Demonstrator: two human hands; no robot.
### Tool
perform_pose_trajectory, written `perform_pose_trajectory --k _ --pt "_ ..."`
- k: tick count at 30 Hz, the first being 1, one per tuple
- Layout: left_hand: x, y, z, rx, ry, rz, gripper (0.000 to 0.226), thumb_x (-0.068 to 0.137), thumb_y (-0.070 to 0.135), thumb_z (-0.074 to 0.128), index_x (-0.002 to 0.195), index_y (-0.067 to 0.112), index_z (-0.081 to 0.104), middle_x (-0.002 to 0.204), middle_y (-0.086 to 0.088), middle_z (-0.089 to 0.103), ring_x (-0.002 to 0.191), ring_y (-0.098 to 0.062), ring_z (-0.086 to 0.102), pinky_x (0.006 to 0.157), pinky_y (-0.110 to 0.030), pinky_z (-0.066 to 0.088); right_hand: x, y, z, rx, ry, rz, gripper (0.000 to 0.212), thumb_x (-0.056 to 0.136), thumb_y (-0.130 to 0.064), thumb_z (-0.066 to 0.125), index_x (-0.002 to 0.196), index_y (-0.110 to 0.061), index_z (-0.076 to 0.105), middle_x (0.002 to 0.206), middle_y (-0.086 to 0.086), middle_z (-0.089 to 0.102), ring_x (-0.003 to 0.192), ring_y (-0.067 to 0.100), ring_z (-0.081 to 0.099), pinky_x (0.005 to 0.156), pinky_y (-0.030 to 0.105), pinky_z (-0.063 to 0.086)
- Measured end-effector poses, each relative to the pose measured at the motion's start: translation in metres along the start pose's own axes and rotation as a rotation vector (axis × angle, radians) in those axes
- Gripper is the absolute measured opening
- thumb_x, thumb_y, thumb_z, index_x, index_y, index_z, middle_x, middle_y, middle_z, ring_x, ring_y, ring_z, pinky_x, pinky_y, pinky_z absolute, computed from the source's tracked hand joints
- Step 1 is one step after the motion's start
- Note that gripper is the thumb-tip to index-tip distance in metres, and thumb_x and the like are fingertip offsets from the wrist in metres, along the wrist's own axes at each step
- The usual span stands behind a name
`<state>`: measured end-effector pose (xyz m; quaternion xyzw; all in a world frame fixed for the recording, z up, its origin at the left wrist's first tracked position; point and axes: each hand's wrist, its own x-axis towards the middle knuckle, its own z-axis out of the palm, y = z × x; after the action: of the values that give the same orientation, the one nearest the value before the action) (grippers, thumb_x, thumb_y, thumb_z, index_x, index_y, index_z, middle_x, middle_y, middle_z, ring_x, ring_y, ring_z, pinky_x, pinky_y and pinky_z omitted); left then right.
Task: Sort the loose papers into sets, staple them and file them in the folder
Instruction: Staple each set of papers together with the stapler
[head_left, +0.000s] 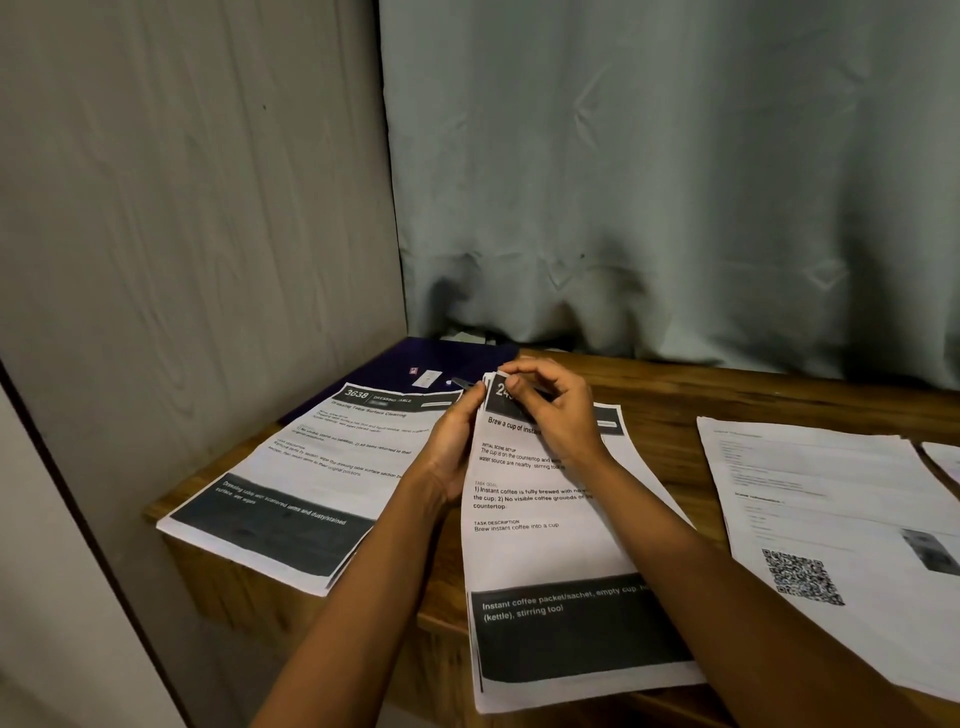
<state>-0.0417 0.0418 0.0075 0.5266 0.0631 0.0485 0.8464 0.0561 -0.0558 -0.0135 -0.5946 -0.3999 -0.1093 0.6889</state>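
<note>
a wooden counter (649, 395) with a warm brown grain carries several sets of white printed paper. the coffee paper set (540, 540), headed "brew a cup of insta…" with a broad black band near its bottom, lies in the middle of the counter, and its lower end overhangs the near edge. its sheets are thin and fan apart slightly at the top left corner.

the right hand (558, 410) lies over that corner. its fingers (524, 366) are curled, and thumb and forefinger pinch the corner. the left hand (452, 441) stands on edge against the set's left side, its fingers bent in towards the same corner and holding the sheets there. a slim dark object (464, 383) pokes out between the two hands at the corner; what it is cannot be told.

towards the left edge lies the dressing-table paper set (332, 467), numbered 3638, also with a black band. its lower corner hangs past the near edge. its top end overlaps a flat dark blue folder (395, 364) in the far left corner, which is smooth, lies shut, and has a small white label on its cover; its contents are hidden.

towards the right edge lie the qr-code sheets (831, 499), with another sheet (943, 457) just beside them. a creased grey-green curtain (675, 182) hangs behind the far edge, and a grey wood-grain panel (182, 234) stands along the left
</note>
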Motion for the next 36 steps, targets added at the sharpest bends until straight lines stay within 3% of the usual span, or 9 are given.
perform_pose_trajectory --k 4,12,16,20,26,29,36 --pt "0.0019 -0.0023 -0.0012 0.030 0.026 0.052 0.035 0.098 0.038 0.044 0.110 0.011 0.062 0.083 -0.014 0.071 0.076 -0.025 0.069 0.068 -0.035 0.055 -0.0006 0.0000 0.0007 -0.018 0.005 -0.008 0.013 0.085 -0.015 0.069 0.095 -0.024 0.072 0.099 -0.007 0.069 0.098 0.016 0.065 0.089 0.037 0.053" --pt "0.0021 -0.0049 -0.0028 0.116 0.024 0.169 0.029 0.101 0.032 0.040 0.105 0.012 0.061 0.083 -0.012 0.072 0.077 -0.024 0.070 0.069 -0.034 0.058 0.0006 -0.0009 0.0008 -0.032 0.012 -0.048 0.024 0.082 -0.009 0.072 0.092 -0.031 0.073 0.098 -0.007 0.070 0.100 0.018 0.065 0.093 0.041 0.051" --pt "0.0010 -0.0053 -0.0015 0.143 0.016 0.187 0.029 0.101 0.032 0.039 0.103 0.012 0.061 0.080 -0.011 0.072 0.074 -0.023 0.071 0.066 -0.032 0.059 0.0005 -0.0022 0.0010 -0.047 0.019 -0.048 0.023 0.080 -0.005 0.072 0.095 -0.023 0.074 0.100 -0.005 0.070 0.103 0.014 0.063 0.096 0.038 0.050" --pt "0.0019 -0.0060 -0.0008 0.146 0.042 0.203 0.027 0.101 0.031 0.041 0.102 0.013 0.061 0.084 -0.013 0.071 0.077 -0.024 0.070 0.073 -0.035 0.057 0.0000 -0.0047 0.0011 -0.039 0.035 -0.036 0.024 0.078 -0.003 0.073 0.091 -0.023 0.074 0.100 -0.005 0.070 0.104 0.010 0.063 0.096 0.033 0.049" --pt "0.0020 -0.0046 -0.0001 0.144 0.071 0.177 0.027 0.100 0.032 0.043 0.101 0.013 0.062 0.089 -0.016 0.069 0.082 -0.027 0.068 0.083 -0.042 0.053 0.0015 -0.0011 -0.0015 -0.024 0.048 -0.030 0.021 0.078 -0.006 0.074 0.087 -0.024 0.074 0.101 0.001 0.070 0.101 0.016 0.064 0.095 0.042 0.050" --pt "0.0023 -0.0048 0.0002 0.161 0.083 0.171 0.028 0.100 0.034 0.043 0.102 0.013 0.062 0.087 -0.016 0.069 0.079 -0.027 0.068 0.081 -0.042 0.054 0.0020 0.0002 -0.0028 -0.045 0.058 -0.022 0.019 0.080 -0.008 0.073 0.087 -0.025 0.073 0.100 -0.001 0.070 0.102 0.014 0.063 0.094 0.043 0.051" --pt "0.0049 -0.0060 -0.0023 0.145 0.094 0.135 0.035 0.098 0.037 0.047 0.118 0.011 0.058 0.099 -0.020 0.068 0.089 -0.031 0.068 0.085 -0.044 0.054 0.0033 -0.0008 -0.0025 -0.030 0.066 -0.037 0.024 0.077 -0.005 0.075 0.085 -0.028 0.075 0.094 -0.001 0.072 0.100 0.014 0.064 0.094 0.040 0.050"
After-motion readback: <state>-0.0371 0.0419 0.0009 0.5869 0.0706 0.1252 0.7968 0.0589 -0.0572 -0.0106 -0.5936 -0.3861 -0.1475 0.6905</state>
